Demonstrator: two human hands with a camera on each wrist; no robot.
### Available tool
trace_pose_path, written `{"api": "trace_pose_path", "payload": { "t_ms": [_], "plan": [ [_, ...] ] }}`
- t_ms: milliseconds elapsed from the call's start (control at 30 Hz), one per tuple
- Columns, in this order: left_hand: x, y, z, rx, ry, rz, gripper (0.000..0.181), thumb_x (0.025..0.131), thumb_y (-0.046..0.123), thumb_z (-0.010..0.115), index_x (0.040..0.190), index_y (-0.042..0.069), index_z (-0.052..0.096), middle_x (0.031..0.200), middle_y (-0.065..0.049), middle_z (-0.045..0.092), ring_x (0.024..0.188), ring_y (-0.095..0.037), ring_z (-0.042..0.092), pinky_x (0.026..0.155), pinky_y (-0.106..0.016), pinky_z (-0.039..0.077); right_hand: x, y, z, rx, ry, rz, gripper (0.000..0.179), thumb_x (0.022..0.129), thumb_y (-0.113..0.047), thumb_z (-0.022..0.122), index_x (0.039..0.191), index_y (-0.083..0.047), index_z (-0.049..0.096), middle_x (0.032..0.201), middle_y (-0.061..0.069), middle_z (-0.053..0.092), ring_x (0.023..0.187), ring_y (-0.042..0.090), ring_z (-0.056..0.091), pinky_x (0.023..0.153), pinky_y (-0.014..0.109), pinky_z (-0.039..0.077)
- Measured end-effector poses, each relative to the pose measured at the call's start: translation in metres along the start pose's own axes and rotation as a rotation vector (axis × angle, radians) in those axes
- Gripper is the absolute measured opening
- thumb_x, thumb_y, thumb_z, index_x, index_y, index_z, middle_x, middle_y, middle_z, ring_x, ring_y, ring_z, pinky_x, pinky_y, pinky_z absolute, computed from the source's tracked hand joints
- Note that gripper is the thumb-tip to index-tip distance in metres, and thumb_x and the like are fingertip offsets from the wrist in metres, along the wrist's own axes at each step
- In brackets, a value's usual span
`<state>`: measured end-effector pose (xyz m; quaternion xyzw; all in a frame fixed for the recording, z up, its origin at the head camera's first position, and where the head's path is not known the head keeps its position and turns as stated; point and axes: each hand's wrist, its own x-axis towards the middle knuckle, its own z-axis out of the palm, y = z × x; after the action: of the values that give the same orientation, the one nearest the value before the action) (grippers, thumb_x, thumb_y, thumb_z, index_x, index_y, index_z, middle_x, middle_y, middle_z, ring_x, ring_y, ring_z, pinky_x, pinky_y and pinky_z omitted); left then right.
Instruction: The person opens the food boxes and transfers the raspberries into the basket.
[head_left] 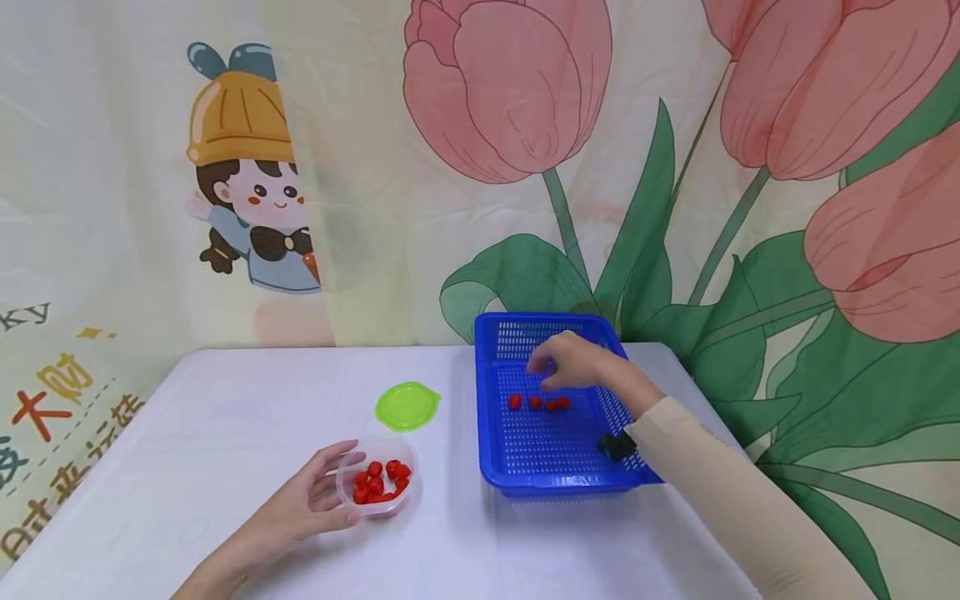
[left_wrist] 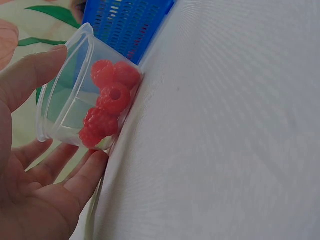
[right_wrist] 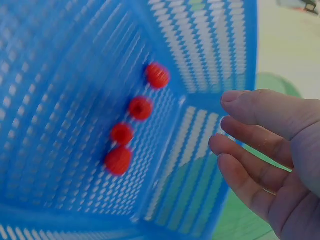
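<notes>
My left hand [head_left: 318, 497] holds a small clear plastic tub [left_wrist: 102, 46] on the white table, thumb at its rim and fingers around its other side. Several red raspberries [left_wrist: 114, 97] lie in the tub's bottom. Over the blue plastic basket [head_left: 570, 481] hovers my right hand [head_left: 573, 361], its fingers loosely bent with nothing between them. Below that hand, a few more raspberries [right_wrist: 141, 108] lie in a row on the basket's perforated floor, apart from the fingers.
A bright green lid [head_left: 407, 407] lies flat on the table [head_left: 262, 400], behind the tub and left of the basket. A small dark object [head_left: 616, 447] shows beside the right cuff. Behind the table hangs a printed tulip curtain [head_left: 375, 208].
</notes>
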<state>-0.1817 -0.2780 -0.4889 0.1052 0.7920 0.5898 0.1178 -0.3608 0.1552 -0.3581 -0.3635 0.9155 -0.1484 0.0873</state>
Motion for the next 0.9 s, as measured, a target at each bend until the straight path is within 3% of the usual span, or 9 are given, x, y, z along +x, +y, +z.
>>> {"api": "trace_pose_path", "payload": {
  "t_ms": [267, 567, 900],
  "plan": [
    [0.000, 0.002, 0.000, -0.020, -0.012, 0.005, 0.092, 0.092, 0.016, 0.085, 0.165, 0.020, 0.029, 0.166, -0.018, 0.039, 0.152, -0.045, 0.039, 0.102, -0.012, 0.048, 0.003, -0.043, -0.003, 0.034, 0.042, -0.106, 0.028, 0.094, -0.010, 0.081, 0.122, -0.010, 0.078, 0.119, 0.003, 0.077, 0.099, 0.018, 0.073, 0.087, 0.026, 0.061],
    [0.000, 0.001, 0.000, -0.019, -0.013, 0.014, 0.092, 0.091, 0.015, 0.085, 0.165, 0.017, 0.029, 0.165, -0.018, 0.040, 0.152, -0.046, 0.038, 0.102, -0.011, 0.046, 0.014, -0.092, 0.012, 0.080, 0.023, -0.171, 0.033, 0.094, -0.011, 0.082, 0.127, -0.010, 0.076, 0.122, 0.004, 0.076, 0.104, 0.021, 0.073, 0.090, 0.030, 0.061],
    [0.000, 0.001, 0.001, -0.026, -0.009, 0.020, 0.091, 0.092, 0.014, 0.084, 0.165, 0.017, 0.030, 0.164, -0.018, 0.040, 0.150, -0.042, 0.043, 0.103, -0.012, 0.047, 0.034, -0.129, 0.030, 0.124, -0.014, -0.239, 0.035, 0.094, -0.009, 0.083, 0.128, -0.011, 0.076, 0.122, 0.002, 0.076, 0.102, 0.019, 0.074, 0.083, 0.014, 0.056]
  ]
}}
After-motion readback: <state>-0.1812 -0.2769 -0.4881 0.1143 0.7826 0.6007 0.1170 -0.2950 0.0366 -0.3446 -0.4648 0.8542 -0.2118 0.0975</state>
